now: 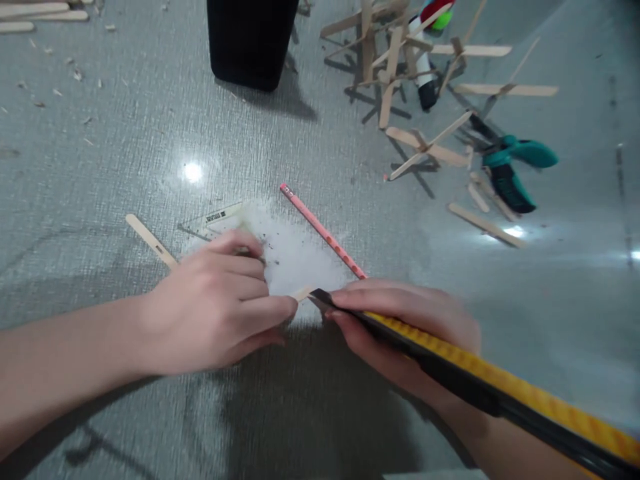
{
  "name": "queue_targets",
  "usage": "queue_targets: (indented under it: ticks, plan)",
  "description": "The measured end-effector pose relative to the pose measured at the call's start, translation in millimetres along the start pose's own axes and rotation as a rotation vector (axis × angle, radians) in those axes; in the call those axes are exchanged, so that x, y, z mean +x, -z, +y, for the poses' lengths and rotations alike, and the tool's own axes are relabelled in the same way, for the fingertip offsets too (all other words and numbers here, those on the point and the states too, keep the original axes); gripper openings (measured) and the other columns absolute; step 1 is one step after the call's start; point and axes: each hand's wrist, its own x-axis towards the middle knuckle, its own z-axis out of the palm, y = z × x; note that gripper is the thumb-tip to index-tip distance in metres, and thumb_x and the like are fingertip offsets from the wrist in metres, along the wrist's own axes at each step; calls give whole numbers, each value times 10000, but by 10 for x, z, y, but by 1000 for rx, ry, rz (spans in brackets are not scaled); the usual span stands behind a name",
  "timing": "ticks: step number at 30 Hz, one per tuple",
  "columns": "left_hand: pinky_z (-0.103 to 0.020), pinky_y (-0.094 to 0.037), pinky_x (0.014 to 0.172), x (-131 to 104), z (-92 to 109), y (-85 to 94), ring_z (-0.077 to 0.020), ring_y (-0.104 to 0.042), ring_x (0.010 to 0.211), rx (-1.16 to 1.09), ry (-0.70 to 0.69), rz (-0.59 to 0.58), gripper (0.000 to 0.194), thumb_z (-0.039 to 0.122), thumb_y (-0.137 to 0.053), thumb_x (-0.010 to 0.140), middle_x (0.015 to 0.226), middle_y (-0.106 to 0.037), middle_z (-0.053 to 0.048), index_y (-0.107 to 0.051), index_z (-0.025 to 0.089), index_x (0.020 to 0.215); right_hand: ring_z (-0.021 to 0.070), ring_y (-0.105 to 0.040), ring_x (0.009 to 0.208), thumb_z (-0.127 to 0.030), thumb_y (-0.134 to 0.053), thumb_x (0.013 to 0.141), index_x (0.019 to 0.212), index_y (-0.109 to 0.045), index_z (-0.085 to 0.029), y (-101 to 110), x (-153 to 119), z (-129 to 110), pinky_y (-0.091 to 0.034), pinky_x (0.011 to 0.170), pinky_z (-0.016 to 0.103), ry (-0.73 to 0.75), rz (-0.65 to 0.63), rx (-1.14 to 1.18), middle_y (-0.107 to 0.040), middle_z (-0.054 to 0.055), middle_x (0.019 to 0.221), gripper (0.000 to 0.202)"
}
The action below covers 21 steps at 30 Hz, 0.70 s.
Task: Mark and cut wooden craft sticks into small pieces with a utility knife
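My left hand (220,303) is closed, pinching a small wooden stick (303,293) whose pale end shows past the fingertips. From the right, my right hand (405,327) grips a yellow and black utility knife (450,360), fingers close to its blade tip. The dark blade meets the exposed end of the stick. Both hands are above a white patch (295,250) with dark specks. A slotted wooden stick (150,240) sticks out behind my left hand, and a clear set square (217,217) lies just beyond it. The pink pencil (323,230) rests near my right hand.
A black container (253,43) stands at the top. Crossed wooden stick pieces (393,73), a marker (425,73) and teal-handled cutters (515,163) lie at the upper right. Loose sticks (45,15) and wood chips are at the upper left. Another stick (485,225) lies at right.
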Motion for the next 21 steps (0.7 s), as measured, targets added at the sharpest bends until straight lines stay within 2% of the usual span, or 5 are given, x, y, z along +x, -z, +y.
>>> queue_targets:
  ticks: [2,4,8,13,21]
  plan:
    - [-395,-438,1017,11,-46,24,-128,-574,697,-21,-5,-44,173,289,-556,979,704,-630,37,-713,241,1034,142,-738,681,-86,-653,855,1003,-676,-261,6,1,-2,-611,634,254,-1,-13,17,-772,12,827,231]
    - [-482,-392,1089,29,-92,43,-182,-608,877,27,-32,-76,209,305,-569,964,878,-686,3,-698,266,1123,136,-729,655,-63,-636,849,995,-667,-255,8,7,-9,-608,624,249,32,-23,31,-759,10,797,243]
    - [-678,-173,1214,66,-125,39,-319,-506,1270,109,-29,-126,343,368,-652,896,1249,-629,-50,-665,326,1236,132,-731,654,-42,-608,842,1006,-644,-267,-20,32,-48,-606,627,233,97,-58,25,-752,3,787,280]
    - [-690,-112,1231,82,-103,10,-348,-394,1429,118,-1,-168,424,406,-671,860,1431,-545,-37,-651,356,1280,119,-674,562,-55,-584,864,1008,-621,-264,-106,79,-124,-566,537,212,100,-107,44,-713,-15,697,256]
    - [-675,-132,1243,66,-133,-30,-369,-349,1484,103,1,-143,459,401,-645,824,1447,-537,-8,-647,351,1281,146,-708,604,-58,-568,873,1062,-570,-277,-146,107,-140,-586,572,243,108,-161,-8,-720,-15,712,289]
